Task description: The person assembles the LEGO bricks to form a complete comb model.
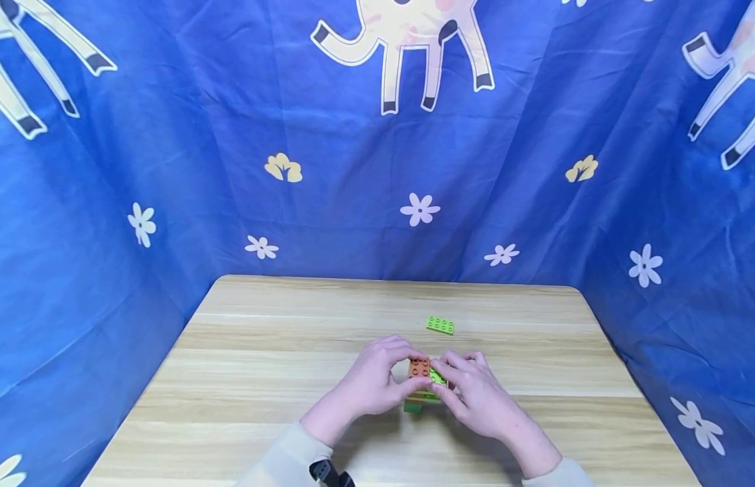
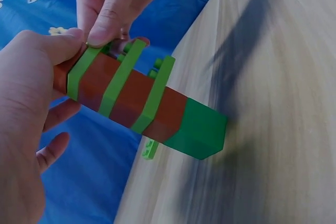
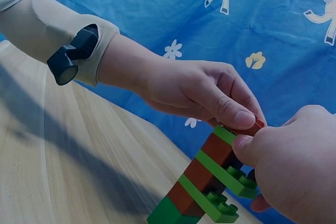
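Note:
A tower of toy building bricks stands upright on the table, its brown bricks alternating with light green plates [image 2: 152, 98] above a dark green brick [image 2: 199, 129]. The plates jut out on one side, their studs showing. My left hand [image 1: 374, 379] pinches the top brown brick [image 1: 419, 368] between thumb and fingers. From the other side, my right hand [image 1: 481, 399] pinches the jutting end of the uppermost light green plate [image 1: 437, 377], its thumb close to the left thumb. Part of the right fingers is hidden behind the tower in the left wrist view.
A loose light green plate [image 1: 440, 325] lies studs up on the wooden table [image 1: 280, 338], beyond the tower. Blue cloth [image 1: 353, 223] with printed animals and flowers hangs behind the table and along both sides.

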{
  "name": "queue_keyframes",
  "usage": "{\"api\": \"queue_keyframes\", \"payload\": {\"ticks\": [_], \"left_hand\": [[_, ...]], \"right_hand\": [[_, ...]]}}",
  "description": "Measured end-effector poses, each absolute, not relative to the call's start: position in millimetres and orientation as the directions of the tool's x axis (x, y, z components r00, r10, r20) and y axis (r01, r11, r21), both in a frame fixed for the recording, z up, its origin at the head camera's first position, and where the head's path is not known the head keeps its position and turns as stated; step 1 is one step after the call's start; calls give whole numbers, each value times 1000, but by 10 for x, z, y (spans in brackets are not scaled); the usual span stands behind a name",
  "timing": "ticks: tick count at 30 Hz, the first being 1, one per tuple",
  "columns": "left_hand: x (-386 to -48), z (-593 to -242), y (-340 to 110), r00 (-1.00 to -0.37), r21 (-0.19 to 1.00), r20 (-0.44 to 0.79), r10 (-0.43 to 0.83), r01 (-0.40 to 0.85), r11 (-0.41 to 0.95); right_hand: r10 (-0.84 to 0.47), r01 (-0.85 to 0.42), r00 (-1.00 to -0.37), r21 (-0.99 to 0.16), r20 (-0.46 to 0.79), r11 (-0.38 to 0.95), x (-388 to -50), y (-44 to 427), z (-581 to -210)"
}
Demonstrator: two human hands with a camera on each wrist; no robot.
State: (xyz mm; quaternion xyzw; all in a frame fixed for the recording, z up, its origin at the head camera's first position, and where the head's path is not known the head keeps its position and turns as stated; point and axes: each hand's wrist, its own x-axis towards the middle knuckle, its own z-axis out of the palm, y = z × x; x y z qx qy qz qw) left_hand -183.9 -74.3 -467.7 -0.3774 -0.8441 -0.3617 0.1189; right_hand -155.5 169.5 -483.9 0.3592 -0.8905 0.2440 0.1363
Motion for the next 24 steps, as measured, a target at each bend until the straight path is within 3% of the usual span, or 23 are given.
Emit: {"api": "queue_keyframes", "payload": {"ticks": [24], "left_hand": [[-1887,-4813,-743,-656,504,521,547,753,423]], "right_hand": [[-570,-712,-698,-333,434,618,-1560,1682,-4841]]}}
